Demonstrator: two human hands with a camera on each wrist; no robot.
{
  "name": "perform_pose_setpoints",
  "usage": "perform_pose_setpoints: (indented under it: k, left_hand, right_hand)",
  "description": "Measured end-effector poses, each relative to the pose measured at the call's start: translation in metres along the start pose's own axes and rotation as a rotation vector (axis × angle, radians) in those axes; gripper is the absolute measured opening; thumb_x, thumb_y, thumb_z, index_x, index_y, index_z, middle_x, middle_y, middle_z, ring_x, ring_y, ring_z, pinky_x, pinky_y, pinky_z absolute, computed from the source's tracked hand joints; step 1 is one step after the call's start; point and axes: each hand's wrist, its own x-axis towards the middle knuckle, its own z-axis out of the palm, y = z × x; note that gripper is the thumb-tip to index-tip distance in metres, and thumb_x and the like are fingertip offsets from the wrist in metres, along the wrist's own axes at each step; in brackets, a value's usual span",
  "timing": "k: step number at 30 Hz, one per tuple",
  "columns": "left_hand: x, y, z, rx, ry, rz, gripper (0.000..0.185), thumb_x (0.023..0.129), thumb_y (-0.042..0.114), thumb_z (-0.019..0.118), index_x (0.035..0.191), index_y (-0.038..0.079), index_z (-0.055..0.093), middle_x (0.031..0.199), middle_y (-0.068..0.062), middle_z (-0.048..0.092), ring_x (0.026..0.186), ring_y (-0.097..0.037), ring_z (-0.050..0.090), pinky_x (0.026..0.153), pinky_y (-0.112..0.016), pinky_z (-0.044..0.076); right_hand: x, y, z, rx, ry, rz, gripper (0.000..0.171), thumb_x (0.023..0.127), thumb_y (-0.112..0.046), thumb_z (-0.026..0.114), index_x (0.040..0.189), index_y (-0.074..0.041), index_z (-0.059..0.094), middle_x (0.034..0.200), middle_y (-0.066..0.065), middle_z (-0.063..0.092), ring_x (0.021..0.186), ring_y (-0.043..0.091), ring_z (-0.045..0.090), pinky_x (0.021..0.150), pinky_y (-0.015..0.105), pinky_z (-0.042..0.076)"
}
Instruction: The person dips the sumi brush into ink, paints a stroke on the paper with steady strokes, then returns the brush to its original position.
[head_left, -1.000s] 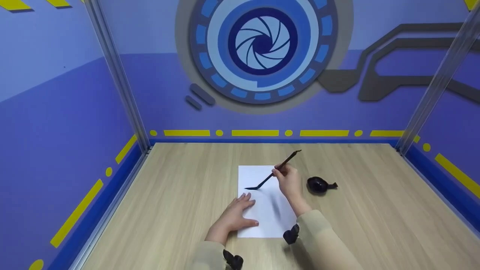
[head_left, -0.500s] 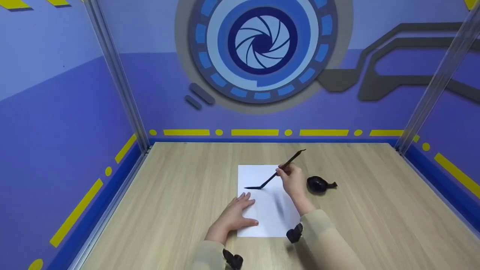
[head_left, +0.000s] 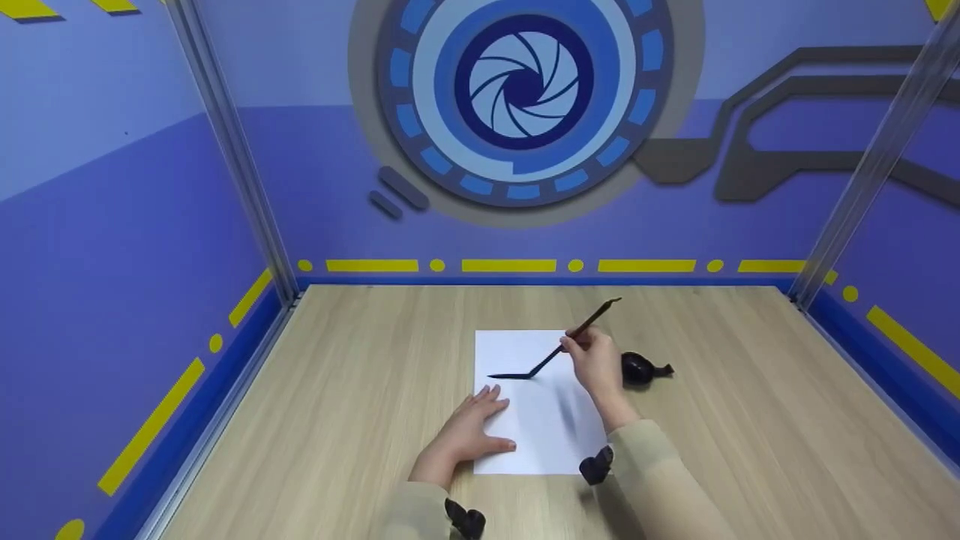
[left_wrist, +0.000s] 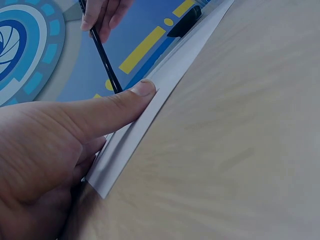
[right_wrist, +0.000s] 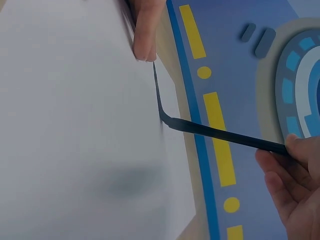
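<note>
I can read no lettering, number or brand in any view. The nearest thing to writing I see is one plain black stroke point(head_left: 508, 376) on the white paper point(head_left: 536, 420), at six o'clock from the round blue emblem point(head_left: 523, 88).

Both sleeves point(head_left: 664, 480) are plain beige, each with a small black device point(head_left: 597, 466).

Open passage lies on tabletop point(head_left: 367, 360) left of left hand point(head_left: 472, 431). Obstacles: right hand point(head_left: 597, 369), slanted brush point(head_left: 547, 359) over paper point(head_left: 536, 427), black round object point(head_left: 640, 370) just beside right hand.
</note>
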Motion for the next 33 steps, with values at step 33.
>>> perform_pose_setpoints:
  k: [33]
  left_hand:
    - [0.001, 0.0, 0.003, -0.019, -0.004, -0.053, 0.078, 0.082, 0.034, 0.086, 0.149, 0.009, 0.054, 0.169, -0.007, 0.034, 0.16, -0.034, 0.023, 0.131, -0.058, 0.021]
  right_hand:
    - [0.007, 0.009, -0.029, -0.042, -0.013, 0.084, 0.017, 0.099, -0.009, 0.066, 0.11, 0.003, 0.072, 0.1, 0.02, 0.076, 0.094, 0.031, 0.075, 0.089, 0.04, 0.06]
